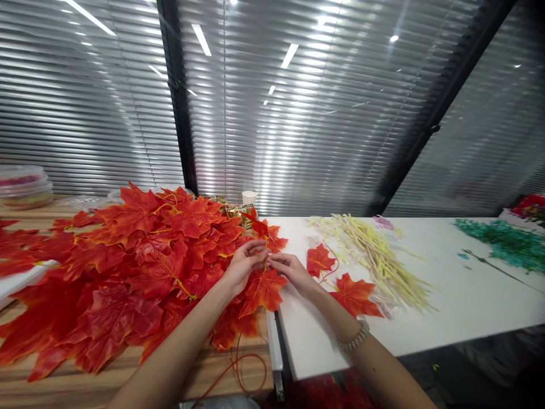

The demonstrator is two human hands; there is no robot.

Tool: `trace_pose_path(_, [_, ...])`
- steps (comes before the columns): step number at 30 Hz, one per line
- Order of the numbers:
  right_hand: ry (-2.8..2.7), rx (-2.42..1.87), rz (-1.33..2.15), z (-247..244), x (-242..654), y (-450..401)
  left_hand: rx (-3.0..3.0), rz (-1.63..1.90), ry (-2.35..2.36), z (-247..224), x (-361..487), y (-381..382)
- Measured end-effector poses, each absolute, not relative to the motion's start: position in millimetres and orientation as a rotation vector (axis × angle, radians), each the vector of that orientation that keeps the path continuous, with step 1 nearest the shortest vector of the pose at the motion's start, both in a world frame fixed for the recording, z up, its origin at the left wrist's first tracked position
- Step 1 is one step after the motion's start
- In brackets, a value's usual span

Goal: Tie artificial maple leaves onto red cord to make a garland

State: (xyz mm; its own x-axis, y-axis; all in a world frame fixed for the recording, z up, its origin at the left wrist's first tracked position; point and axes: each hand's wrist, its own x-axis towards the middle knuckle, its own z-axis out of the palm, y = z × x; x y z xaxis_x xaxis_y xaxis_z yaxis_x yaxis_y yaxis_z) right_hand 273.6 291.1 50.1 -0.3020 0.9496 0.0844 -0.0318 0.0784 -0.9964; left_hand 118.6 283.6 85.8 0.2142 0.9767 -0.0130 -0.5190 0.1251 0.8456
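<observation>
My left hand (244, 266) and my right hand (293, 271) meet above the gap between two tables. Their fingertips pinch the thin yellow stem of a red-orange artificial maple leaf (264, 292), which hangs just below them. Another maple leaf (269, 234) shows right above my fingers. What exactly lies between the fingertips is too small to make out. A large heap of maple leaves (121, 312) spreads to the left of my left hand, some joined by yellow stems. Right of my right hand lie two separate leaves, one (319, 259) beside a red cord and one (357, 296) nearer to me.
A red cord (251, 356) loops on the wooden table (140, 392). The white table (443, 272) holds a bundle of pale yellow strips (378, 261) and teal foliage (511, 244). At the back stand a paper cup (249, 197) and plastic tubs (25, 187), before window blinds.
</observation>
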Motion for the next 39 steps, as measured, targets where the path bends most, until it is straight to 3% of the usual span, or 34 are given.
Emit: trace_pose_path(39, [-1.493,-0.947,1.367,52.0,272.5,289.7,0.899,1.191,0.689,82.7,118.9,285.0])
